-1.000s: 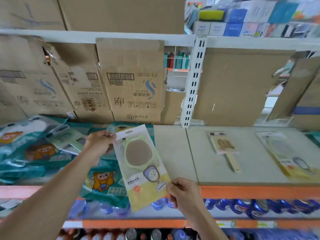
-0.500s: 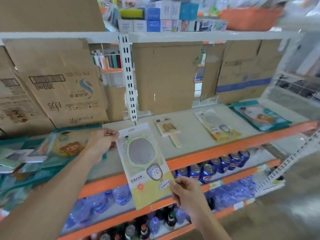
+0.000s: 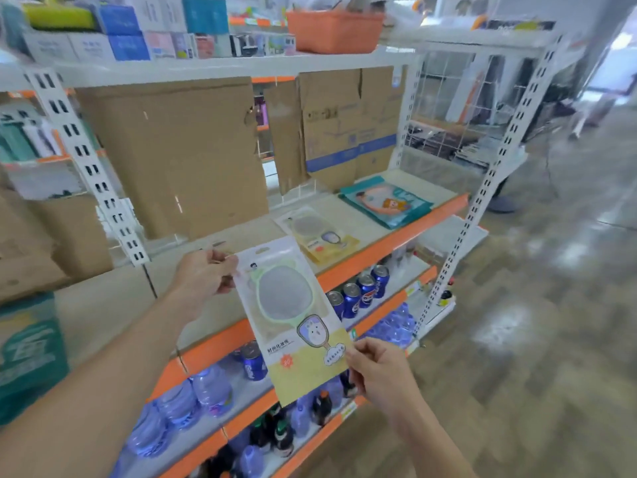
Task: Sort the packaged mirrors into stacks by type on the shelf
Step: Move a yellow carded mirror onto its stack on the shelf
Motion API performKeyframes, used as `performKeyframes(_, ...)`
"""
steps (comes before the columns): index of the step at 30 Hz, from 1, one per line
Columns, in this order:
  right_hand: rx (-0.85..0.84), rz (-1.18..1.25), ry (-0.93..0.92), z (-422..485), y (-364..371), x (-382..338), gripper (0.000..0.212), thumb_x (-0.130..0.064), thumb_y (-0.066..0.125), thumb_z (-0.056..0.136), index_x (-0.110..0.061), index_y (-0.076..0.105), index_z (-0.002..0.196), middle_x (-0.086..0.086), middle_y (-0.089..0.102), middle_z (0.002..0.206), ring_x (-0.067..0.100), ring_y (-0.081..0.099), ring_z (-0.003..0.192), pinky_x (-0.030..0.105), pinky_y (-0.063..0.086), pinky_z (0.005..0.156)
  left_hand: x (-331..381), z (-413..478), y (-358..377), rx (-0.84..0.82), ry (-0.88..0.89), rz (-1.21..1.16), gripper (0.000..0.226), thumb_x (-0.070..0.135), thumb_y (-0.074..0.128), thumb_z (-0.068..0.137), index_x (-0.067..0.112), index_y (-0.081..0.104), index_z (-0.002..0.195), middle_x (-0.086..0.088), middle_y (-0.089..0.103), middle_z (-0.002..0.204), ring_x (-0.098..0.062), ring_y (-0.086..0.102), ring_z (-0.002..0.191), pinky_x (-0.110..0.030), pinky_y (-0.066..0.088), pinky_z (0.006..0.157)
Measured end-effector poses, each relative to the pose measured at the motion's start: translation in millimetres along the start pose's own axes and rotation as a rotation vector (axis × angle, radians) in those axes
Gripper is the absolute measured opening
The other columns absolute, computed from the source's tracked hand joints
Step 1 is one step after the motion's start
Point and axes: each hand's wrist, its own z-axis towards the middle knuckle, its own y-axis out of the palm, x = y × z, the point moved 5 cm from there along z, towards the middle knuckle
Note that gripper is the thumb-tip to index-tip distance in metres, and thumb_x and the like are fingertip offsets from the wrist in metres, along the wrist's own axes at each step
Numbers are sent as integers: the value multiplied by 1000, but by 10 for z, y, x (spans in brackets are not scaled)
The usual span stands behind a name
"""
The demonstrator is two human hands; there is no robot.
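Here the beige shelf [image 3: 238, 241] with its orange front edge has bare board beside a matching yellow packet [image 3: 319, 236]; the green-framed packaged mirror [image 3: 296, 326] hangs before it, left hand [image 3: 203, 276] pinching its top corner, right hand [image 3: 379, 369] its lower edge

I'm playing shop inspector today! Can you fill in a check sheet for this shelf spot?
Surface: beige shelf with an orange front edge.
Job's things: green-rimmed mirror pack held in the air; matching pack lying flat on the shelf; teal packs piled further right.
Clutter: cardboard sheets leaning at the back.
Grippers: left hand pinches the held pack's top corner; right hand pinches its bottom corner.
Cables: nothing seen.
Surroundings: cans and water bottles below; orange basket above.
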Motion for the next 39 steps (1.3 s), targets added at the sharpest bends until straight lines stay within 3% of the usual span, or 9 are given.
performKeyframes(6, 116, 5, 12, 219, -349, 15, 23, -13, 57, 94, -8, 61, 72, 4, 53, 49, 12, 39, 40, 21, 31, 41, 80, 379, 583, -99, 12, 16, 14, 8, 62, 90, 10, 54, 79, -8, 61, 68, -9, 56, 43, -24, 49, 48)
performKeyframes(10, 167, 2, 22, 472, -468, -47, 23, -11, 57, 94, -9, 60, 71, 2, 53, 47, 10, 40, 39, 20, 31, 40, 118, 695, 843, -136, 12, 24, 14, 9, 62, 90, 11, 55, 78, -9, 64, 70, -12, 57, 47, -20, 49, 46)
performKeyframes(15, 199, -16, 35, 877, -514, -125, 20, -9, 58, 93, -4, 62, 74, 3, 53, 47, 10, 41, 38, 19, 32, 41, 98, 1124, 973, -147, -18, 64, 10, 12, 63, 90, 8, 59, 81, -16, 68, 81, -20, 57, 57, -25, 51, 52)
performKeyframes(25, 199, -33, 68, 1482, -414, -267, 18, -8, 55, 94, -3, 63, 79, 1, 53, 48, 5, 40, 37, 16, 31, 41, 43, 1733, 1068, -115, -39, 71, 14, 12, 63, 89, 11, 58, 77, -6, 62, 66, -12, 57, 46, -19, 49, 47)
performKeyframes(34, 201, -57, 29, 2014, -453, -470, 16, -10, 55, 94, -10, 66, 82, -1, 52, 49, 5, 40, 39, 18, 33, 42, -120, 2206, 1198, -54, -108, 100, 9, 12, 63, 89, 4, 64, 85, -16, 65, 78, -20, 58, 57, -24, 52, 54)
performKeyframes(39, 135, -134, 4, 2354, -450, -552, 12, -9, 57, 92, -10, 64, 83, -2, 50, 47, 11, 45, 47, 22, 36, 50, -271, 2452, 1188, 26, -134, 117, 11, 10, 68, 85, 7, 64, 75, -14, 63, 72, -16, 57, 51, -22, 53, 53)
